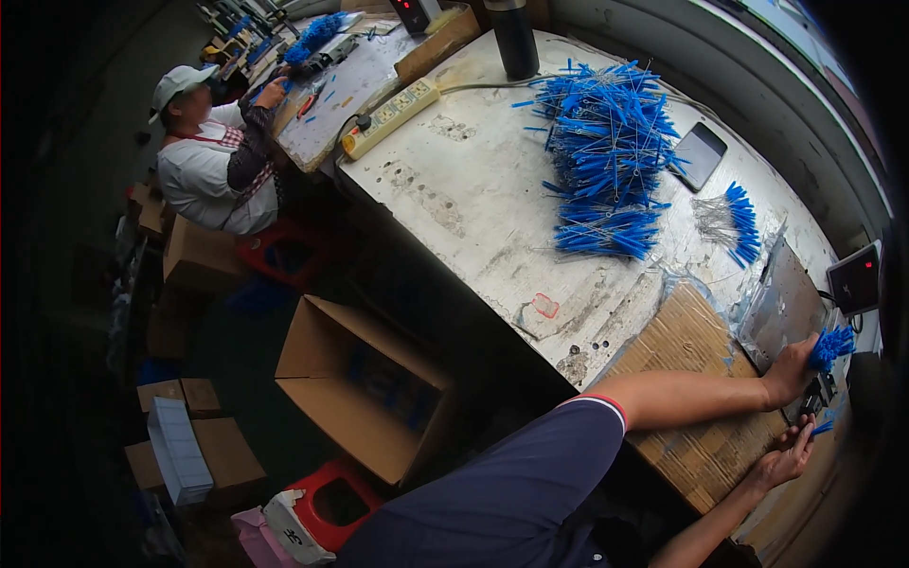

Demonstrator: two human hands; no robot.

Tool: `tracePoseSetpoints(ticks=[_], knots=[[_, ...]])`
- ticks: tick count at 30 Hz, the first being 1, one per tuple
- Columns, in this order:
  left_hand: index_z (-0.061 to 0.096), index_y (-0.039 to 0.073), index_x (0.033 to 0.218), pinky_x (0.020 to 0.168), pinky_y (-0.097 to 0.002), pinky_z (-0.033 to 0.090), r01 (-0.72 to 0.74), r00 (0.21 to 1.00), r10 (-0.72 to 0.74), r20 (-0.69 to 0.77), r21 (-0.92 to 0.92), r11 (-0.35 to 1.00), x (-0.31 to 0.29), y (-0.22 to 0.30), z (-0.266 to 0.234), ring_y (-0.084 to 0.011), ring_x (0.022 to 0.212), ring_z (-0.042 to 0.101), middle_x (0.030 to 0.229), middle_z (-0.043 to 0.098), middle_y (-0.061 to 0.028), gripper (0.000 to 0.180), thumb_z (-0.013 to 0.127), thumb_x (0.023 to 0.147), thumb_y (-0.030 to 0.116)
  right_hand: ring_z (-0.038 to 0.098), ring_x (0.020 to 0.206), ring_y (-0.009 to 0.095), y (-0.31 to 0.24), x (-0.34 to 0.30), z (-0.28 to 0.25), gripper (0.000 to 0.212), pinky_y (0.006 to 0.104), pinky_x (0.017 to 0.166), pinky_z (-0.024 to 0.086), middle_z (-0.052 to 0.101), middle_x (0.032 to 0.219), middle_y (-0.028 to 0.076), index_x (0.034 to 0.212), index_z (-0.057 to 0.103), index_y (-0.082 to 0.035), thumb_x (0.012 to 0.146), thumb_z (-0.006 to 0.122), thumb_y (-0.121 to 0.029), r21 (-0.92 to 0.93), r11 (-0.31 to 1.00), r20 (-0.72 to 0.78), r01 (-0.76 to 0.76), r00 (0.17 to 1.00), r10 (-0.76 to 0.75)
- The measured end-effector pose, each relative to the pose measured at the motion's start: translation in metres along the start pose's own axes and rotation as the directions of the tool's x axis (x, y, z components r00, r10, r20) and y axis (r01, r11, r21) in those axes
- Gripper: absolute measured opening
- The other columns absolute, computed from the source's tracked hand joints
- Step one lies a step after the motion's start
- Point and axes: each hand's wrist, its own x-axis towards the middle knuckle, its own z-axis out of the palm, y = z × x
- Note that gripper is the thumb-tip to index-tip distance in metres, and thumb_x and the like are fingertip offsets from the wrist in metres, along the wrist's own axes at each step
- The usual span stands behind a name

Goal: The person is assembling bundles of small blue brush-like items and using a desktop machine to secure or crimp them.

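At the right edge of the bench, my left hand (792, 373) is closed round a bunch of blue-tipped wires (831, 348). Just below it, my right hand (786, 461) pinches a small blue-tipped wire (823, 428) beside a dark metal fixture (822, 390). The fixture is partly covered by my hands. A large heap of similar blue-tipped wires (606, 142) lies farther back on the white bench. A smaller fanned bundle (741, 225) is nearer to my left hand.
Cardboard (686, 331) covers the near bench, beside a metal plate (784, 301) and a box with red display (855, 279). A phone (701, 156), black bottle (513, 43) and power strip (391, 118) lie farther off. An open carton (331, 379) stands left; a co-worker (213, 151) sits beyond.
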Motion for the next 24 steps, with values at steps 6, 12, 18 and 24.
tracePoseSetpoints(ticks=[6, 12, 18, 24], knots=[[0.054, 0.0, 0.119, 0.083, -0.048, 0.05, 0.031, 0.995, -0.018, 0.101, -0.129, 0.991, -0.017, 0.003, 0.008, -0.0505, 0.106, 0.056, 0.1, 0.064, -0.0302, 0.034, 0.061, 0.086, 0.005, 0.062, 0.102, 0.013, 0.009, -0.005, 0.011, 0.026, 0.0273, 0.092, 0.048, 0.067, 0.113, 0.008, 0.12, 0.064, 0.006, 0.101, 0.061, -0.012, -0.095, 0.992, 0.102, 0.079, 0.992, -0.069], [0.054, 0.0, 0.111, 0.08, -0.049, 0.049, 0.086, 0.986, -0.071, 0.154, -0.091, 0.992, -0.02, -0.006, 0.007, -0.051, 0.102, 0.058, 0.095, 0.064, -0.0306, 0.03, 0.065, 0.084, 0.004, 0.062, 0.103, 0.014, 0.012, -0.003, 0.008, 0.022, 0.0261, 0.092, 0.048, 0.067, 0.112, 0.01, 0.117, 0.064, 0.006, 0.099, 0.063, -0.007, -0.062, 0.998, 0.153, 0.031, 0.988, -0.021], [0.051, 0.001, 0.105, 0.075, -0.0514, 0.049, -0.088, 0.994, 0.09, 0.062, -0.034, 0.996, -0.018, -0.004, 0.009, -0.0504, 0.093, 0.061, 0.088, 0.063, -0.0258, 0.023, 0.064, 0.087, 0.008, 0.063, 0.099, 0.013, 0.008, -0.002, -0.001, 0.021, 0.026, 0.09, 0.049, 0.068, 0.109, 0.008, 0.116, 0.065, 0.005, 0.099, 0.064, -0.007, -0.072, 0.997, 0.122, 0.034, 0.992, -0.025], [0.051, 0.004, 0.103, 0.074, -0.0526, 0.047, -0.143, 0.99, 0.142, 0.022, 0.065, 0.988, -0.004, -0.012, 0.0, -0.0479, 0.088, 0.06, 0.087, 0.061, -0.0228, 0.016, 0.058, 0.089, 0.006, 0.058, 0.077, 0.006, 0.007, -0.004, 0.0, 0.022, 0.0178, 0.066, 0.044, 0.066, 0.099, 0.003, 0.117, 0.064, 0.005, 0.097, 0.066, -0.004, -0.211, 0.973, -0.089, 0.097, 0.989, -0.118]])
